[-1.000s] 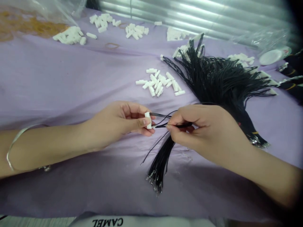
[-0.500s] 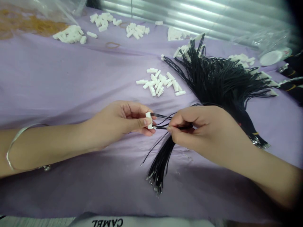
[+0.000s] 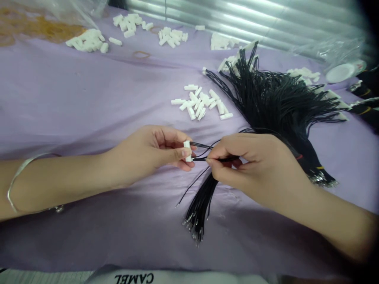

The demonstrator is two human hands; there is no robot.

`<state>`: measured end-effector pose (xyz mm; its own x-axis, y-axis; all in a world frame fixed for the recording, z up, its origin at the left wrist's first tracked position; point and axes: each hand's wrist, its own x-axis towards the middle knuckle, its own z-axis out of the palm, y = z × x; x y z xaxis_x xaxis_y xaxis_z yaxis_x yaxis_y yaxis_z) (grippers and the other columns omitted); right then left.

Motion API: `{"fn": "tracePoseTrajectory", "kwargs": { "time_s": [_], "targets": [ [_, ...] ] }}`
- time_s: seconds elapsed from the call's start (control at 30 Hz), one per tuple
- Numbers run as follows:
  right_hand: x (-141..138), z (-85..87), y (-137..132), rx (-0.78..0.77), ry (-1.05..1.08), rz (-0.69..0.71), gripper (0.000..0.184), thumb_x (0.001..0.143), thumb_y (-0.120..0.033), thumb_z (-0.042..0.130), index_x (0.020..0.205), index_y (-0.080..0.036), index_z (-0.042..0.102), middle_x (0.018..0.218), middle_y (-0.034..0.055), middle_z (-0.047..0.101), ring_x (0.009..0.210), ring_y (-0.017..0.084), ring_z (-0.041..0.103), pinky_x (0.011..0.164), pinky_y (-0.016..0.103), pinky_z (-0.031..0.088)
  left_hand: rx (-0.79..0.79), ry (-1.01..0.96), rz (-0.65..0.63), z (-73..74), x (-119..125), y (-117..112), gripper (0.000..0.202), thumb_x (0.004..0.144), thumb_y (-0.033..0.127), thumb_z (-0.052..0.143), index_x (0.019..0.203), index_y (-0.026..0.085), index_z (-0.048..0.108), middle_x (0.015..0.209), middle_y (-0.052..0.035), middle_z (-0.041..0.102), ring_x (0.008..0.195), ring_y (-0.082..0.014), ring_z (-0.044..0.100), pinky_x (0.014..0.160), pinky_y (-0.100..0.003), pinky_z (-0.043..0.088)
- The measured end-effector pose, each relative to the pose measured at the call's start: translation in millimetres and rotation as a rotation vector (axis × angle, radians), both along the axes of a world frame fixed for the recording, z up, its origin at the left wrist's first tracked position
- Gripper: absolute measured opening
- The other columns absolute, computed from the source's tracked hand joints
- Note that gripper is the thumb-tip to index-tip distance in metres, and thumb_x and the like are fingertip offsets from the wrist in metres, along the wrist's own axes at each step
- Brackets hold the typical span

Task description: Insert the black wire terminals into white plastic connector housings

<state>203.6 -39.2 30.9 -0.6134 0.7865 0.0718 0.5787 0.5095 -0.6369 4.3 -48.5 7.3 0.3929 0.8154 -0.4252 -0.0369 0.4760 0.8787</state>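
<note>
At the centre of the frame, the left hand pinches a white connector between thumb and forefinger, its fingers closed firmly on it; the connector is a small ribbed plastic block, held upright just above the purple cloth of the bench, with thin black leads running from its right face. Just to its right, the right hand has its fingers shut on a black wire; the wire's tip meets the connector's lower edge, though whether it is seated inside I cannot tell at this size. Below the right hand a loose bundle of black wires fans down toward the lower middle of the frame, ending in small metal terminals; one stray strand lies to its left. A silver bangle circles the left wrist at the far left edge. Above the hands, a pile of white connectors lies on the cloth; to the upper right spreads a large sheaf of black wires; more white pieces and a rubber band lie along the upper left.
</note>
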Motion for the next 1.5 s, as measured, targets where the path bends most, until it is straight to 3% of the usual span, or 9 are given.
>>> {"fn": "tracePoseTrajectory", "kwargs": {
  "time_s": [0.57, 0.7, 0.77, 0.9, 0.97, 1.07, 1.17, 1.37, 1.5],
  "targets": [
    [-8, -15.1, 0, 0.126, -0.053, 0.019, 0.014, 0.075, -0.005, 0.059, 0.067, -0.016, 0.061, 0.058, -0.0037, 0.053, 0.053, 0.007, 0.046, 0.053, 0.021, 0.038, 0.125, -0.002, -0.039, -8.5, 0, -1, 0.010, 0.079, 0.014, 0.065, 0.082, 0.018, 0.073, 0.074, 0.0029, 0.070, 0.067, -0.0083, 0.065, 0.066, -0.015, 0.053],
    [-2, -4.1, -6, 0.483, -0.128, 0.085, 0.009, 0.083, -0.012, 0.055, 0.079, -0.013, 0.063, 0.081, 0.0075, 0.061, 0.075, 0.017, 0.053, 0.070, 0.030, 0.043, 0.126, -0.090, 0.025, -12.1, 0, 0, 0.008, 0.080, 0.012, 0.064, 0.079, 0.014, 0.071, 0.074, 0.0016, 0.068, 0.068, -0.0071, 0.063, 0.069, -0.015, 0.053],
    [-1, -1.7, -11, 0.567, -0.162, 0.163, 0.010, 0.085, -0.014, 0.054, 0.083, -0.013, 0.064, 0.092, 0.0106, 0.060, 0.085, 0.020, 0.051, 0.078, 0.034, 0.042, 0.081, -0.141, 0.074, -13.2, 0, 1, 0.007, 0.080, 0.010, 0.064, 0.077, 0.013, 0.069, 0.073, 0.0012, 0.066, 0.067, -0.0070, 0.063, 0.067, -0.015, 0.053],
    [-6, -9.3, -18, 0.335, -0.213, 0.497, 0.021, 0.092, -0.013, 0.042, 0.083, -0.012, 0.062, 0.096, 0.0097, 0.057, 0.087, 0.020, 0.048, 0.082, 0.035, 0.043, 0.009, -0.215, 0.134, -13.7, -1, 2, 0.008, 0.079, 0.010, 0.065, 0.072, 0.013, 0.067, 0.069, 0.0021, 0.063, 0.064, -0.0068, 0.061, 0.062, -0.014, 0.052],
    [-9, -13.2, -19, 0.280, -0.263, 0.547, 0.023, 0.093, -0.011, 0.037, 0.086, -0.011, 0.059, 0.100, 0.0116, 0.056, 0.091, 0.021, 0.048, 0.085, 0.039, 0.043, 0.007, -0.219, 0.138, -13.7, -1, 2, 0.008, 0.079, 0.011, 0.066, 0.071, 0.013, 0.066, 0.069, 0.0025, 0.062, 0.063, -0.0063, 0.061, 0.061, -0.013, 0.051],
    [-9, -10.3, -18, 0.219, -0.235, 0.500, 0.018, 0.091, -0.009, 0.038, 0.087, -0.010, 0.055, 0.096, 0.0112, 0.056, 0.088, 0.019, 0.049, 0.081, 0.035, 0.045, 0.026, -0.191, 0.115, -13.8, -2, 2, 0.005, 0.078, 0.013, 0.067, 0.073, 0.013, 0.067, 0.069, 0.0016, 0.064, 0.064, -0.0069, 0.061, 0.062, -0.014, 0.051],
    [-5, -0.4, -16, 0.164, -0.076, 0.326, 0.011, 0.089, -0.010, 0.043, 0.082, -0.012, 0.052, 0.081, 0.0054, 0.054, 0.074, 0.013, 0.050, 0.067, 0.025, 0.045, 0.071, -0.144, 0.036, -12.4, -3, 1, 0.004, 0.079, 0.015, 0.067, 0.077, 0.013, 0.069, 0.070, 0.0001, 0.067, 0.064, -0.0079, 0.061, 0.062, -0.015, 0.050],
    [-1, 3.7, -5, 0.296, -0.006, 0.032, 0.009, 0.080, -0.009, 0.054, 0.079, -0.017, 0.052, 0.072, 0.0000, 0.053, 0.063, 0.010, 0.048, 0.055, 0.022, 0.039, 0.137, -0.032, -0.068, -6.6, -4, 1, 0.007, 0.080, 0.018, 0.065, 0.079, 0.017, 0.072, 0.069, 0.0015, 0.069, 0.064, -0.0083, 0.063, 0.067, -0.016, 0.051],
    [-1, -1.4, -1, 0.306, -0.014, -0.005, 0.009, 0.077, -0.008, 0.056, 0.076, -0.017, 0.053, 0.070, -0.0010, 0.053, 0.060, 0.009, 0.048, 0.052, 0.021, 0.038, 0.146, -0.020, -0.082, -6.4, -4, 1, 0.008, 0.079, 0.017, 0.065, 0.080, 0.017, 0.073, 0.072, 0.0007, 0.070, 0.065, -0.0088, 0.064, 0.066, -0.017, 0.052]
  ]
}}
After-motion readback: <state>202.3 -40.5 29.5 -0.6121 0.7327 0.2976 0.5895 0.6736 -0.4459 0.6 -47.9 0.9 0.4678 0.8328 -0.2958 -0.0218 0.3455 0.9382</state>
